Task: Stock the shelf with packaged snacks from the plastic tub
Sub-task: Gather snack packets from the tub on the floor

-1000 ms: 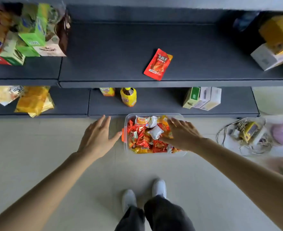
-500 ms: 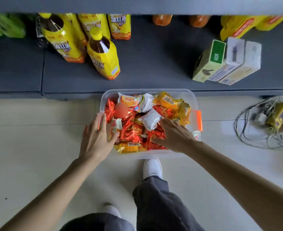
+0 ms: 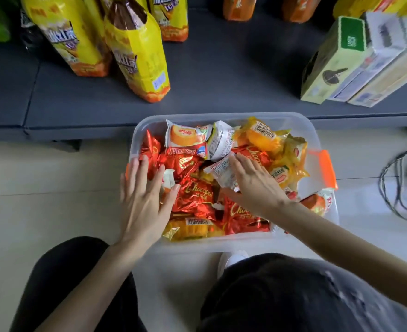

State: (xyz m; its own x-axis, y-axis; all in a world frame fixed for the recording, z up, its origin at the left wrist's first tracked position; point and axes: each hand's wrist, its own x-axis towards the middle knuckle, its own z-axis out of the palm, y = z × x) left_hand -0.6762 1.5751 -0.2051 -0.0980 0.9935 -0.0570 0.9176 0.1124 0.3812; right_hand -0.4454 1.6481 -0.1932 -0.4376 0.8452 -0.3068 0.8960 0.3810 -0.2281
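- Against the shelf's front edge, on smooth pale floor [image 3: 42, 176]: clear plastic tub [image 3: 313, 131], round-cornered, heaped with crinkled foil snack packets [image 3: 195, 195].
- Left hand [image 3: 145, 200]: fingers straight, flat on red foil.
- Right hand [image 3: 255, 188]: fingers extended over a white packet [image 3: 221, 168].
- Dark matte shelf [image 3: 221, 80]: yellow bottles [image 3: 137, 56], cardboard boxes [image 3: 355, 63].
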